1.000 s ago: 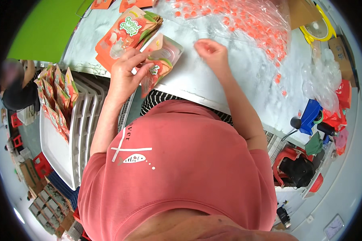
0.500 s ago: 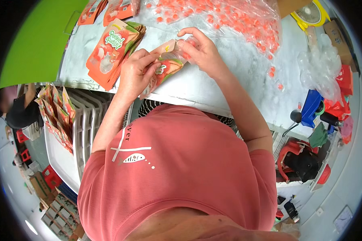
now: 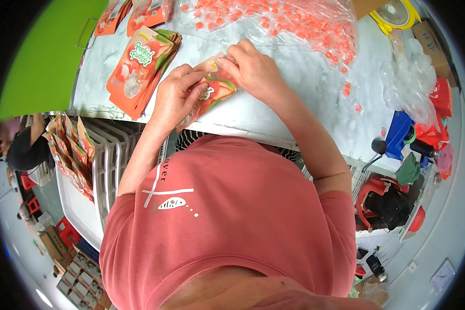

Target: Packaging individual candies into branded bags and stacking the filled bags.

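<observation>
Close to the table's front edge, a red and green candy pouch (image 3: 221,91) is tilted between my hands. My left hand (image 3: 176,95) pinches its left side, thumb and fingers closed. At the upper mouth of the pouch is my right hand (image 3: 257,72), fingers curled and thumb against the edge; whether any candy is under those fingers is hidden. Left of my hands lies a fanned stack of flat printed pouches (image 3: 139,67). Beyond my hands, a clear plastic bag spills many individually wrapped red candies (image 3: 289,23) over the marbled tabletop (image 3: 299,98).
More pouches (image 3: 150,15) lie at the far left. A few wrapped candies (image 3: 346,89) sit loose to the right. A clump of clear plastic bags (image 3: 408,82), a yellow fan (image 3: 397,14) and a blue device (image 3: 399,137) line the right side. Filled pouches (image 3: 73,150) stand in white crates (image 3: 102,170) at lower left.
My right hand has closed in on the pouch mouth, its fingers curling down. The clear-wrapped candies it held beside the pouch no longer show. My left hand keeps its pinch.
</observation>
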Tool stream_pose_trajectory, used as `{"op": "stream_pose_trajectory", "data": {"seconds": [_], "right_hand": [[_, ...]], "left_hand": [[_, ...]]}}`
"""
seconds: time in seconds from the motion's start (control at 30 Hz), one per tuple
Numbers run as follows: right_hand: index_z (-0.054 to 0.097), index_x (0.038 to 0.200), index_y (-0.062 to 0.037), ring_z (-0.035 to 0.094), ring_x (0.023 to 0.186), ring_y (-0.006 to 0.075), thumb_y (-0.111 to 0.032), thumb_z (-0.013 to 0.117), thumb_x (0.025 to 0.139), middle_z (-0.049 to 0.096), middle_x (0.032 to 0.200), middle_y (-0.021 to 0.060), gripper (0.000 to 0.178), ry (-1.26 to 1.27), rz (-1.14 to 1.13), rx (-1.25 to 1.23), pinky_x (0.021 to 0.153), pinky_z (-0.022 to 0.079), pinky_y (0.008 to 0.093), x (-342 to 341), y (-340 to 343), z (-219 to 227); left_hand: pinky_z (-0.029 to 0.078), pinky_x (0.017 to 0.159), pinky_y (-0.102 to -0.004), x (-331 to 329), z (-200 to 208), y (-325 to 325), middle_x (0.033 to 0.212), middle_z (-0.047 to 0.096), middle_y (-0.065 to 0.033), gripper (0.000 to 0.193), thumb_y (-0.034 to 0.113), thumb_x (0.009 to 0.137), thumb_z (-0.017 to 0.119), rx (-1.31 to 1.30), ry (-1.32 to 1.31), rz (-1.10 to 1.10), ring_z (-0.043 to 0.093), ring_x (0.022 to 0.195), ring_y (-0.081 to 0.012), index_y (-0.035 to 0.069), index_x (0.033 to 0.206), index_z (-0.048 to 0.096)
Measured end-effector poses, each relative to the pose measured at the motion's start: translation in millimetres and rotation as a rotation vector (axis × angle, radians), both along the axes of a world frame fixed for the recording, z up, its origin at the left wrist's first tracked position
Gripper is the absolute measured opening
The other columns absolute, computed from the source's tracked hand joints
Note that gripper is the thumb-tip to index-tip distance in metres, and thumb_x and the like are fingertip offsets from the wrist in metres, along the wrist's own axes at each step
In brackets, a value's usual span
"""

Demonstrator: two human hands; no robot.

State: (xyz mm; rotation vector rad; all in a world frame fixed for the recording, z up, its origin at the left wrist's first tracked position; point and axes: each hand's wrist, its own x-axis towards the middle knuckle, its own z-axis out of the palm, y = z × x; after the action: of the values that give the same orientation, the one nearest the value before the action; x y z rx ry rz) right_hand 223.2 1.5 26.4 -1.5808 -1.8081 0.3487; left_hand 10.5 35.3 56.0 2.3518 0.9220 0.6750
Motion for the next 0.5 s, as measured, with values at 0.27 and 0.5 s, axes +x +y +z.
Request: {"op": "stream_pose_trajectory", "data": {"seconds": [0.27, 0.5], "right_hand": [[0.063, 0.088, -0.0054, 0.066, 0.07, 0.0302, -0.034, 0.055, 0.099, 0.069, 0.077, 0.0096, 0.032, 0.245, -0.188, -0.057, 0.064, 0.05, 0.0422, -15.0, 9.3, 9.1], [0.062, 0.084, -0.0054, 0.065, 0.066, 0.0241, -0.035, 0.069, 0.09, 0.067, 0.072, 0.0075, 0.03, 0.324, -0.196, 0.096, 0.063, 0.05, 0.0361, -16.6, 8.7, 4.2]], "left_hand": [[0.049, 0.063, -0.0328, 4.0, 1.1, -3.2, 0.079, 0.059, -0.0089, 0.022, 0.007, 0.083, 0.073, -0.047, -0.059, 0.004, 0.06, 0.068, -0.0215, 0.002, 0.104, 0.071], [0.049, 0.063, -0.0313, 3.8, 3.0, -6.5, 0.079, 0.06, -0.0081, 0.022, 0.005, 0.082, 0.074, -0.032, -0.103, 0.041, 0.06, 0.069, -0.0193, 0.003, 0.104, 0.072]]}}
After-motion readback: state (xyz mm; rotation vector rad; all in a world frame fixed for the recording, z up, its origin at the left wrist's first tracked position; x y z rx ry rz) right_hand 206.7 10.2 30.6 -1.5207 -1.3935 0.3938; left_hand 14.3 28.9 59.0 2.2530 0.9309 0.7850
